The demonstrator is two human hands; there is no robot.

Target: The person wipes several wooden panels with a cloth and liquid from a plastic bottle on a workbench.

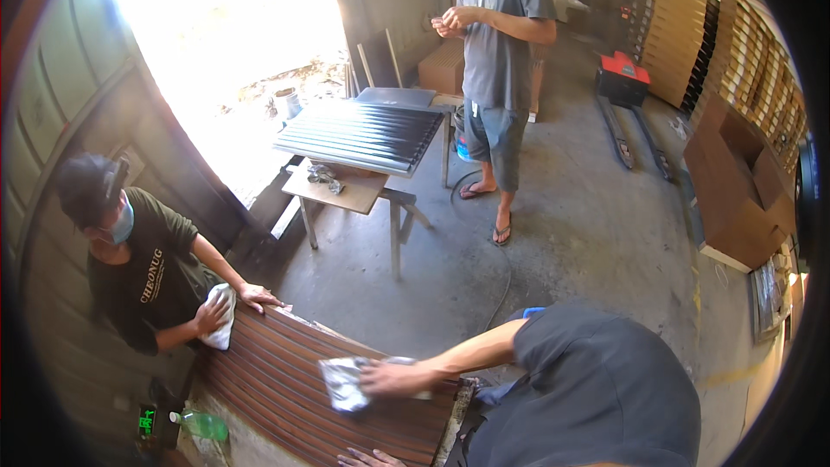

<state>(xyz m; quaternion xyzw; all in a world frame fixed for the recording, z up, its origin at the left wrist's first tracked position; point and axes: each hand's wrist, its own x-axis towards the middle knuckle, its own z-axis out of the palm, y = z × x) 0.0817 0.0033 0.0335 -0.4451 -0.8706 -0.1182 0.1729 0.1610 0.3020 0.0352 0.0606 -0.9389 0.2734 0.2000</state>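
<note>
Neither my left hand nor my right hand can be made out as my own. Below me lies a ribbed reddish-brown panel (pixel 285 380). A co-worker in dark grey, bent over at the lower right, sweeps a white cloth (pixel 344 382) across it; that hand is blurred. At the lower edge a spread, stained hand (pixel 372 458) rests on the ribs; its arm is hidden, and it seems to be the bent co-worker's other hand. On the left, a masked co-worker in a cap presses another white cloth (pixel 221 318) to the panel's end, the other hand lying on its far edge.
A dark ribbed panel (pixel 363 134) lies on a stand further off, beside a standing person handling something small. A green bottle (pixel 201 425) is near the panel's left end. A red pallet jack (pixel 624 78), brown cartons (pixel 739 182) and tall stacks occupy the right; a cable crosses the floor.
</note>
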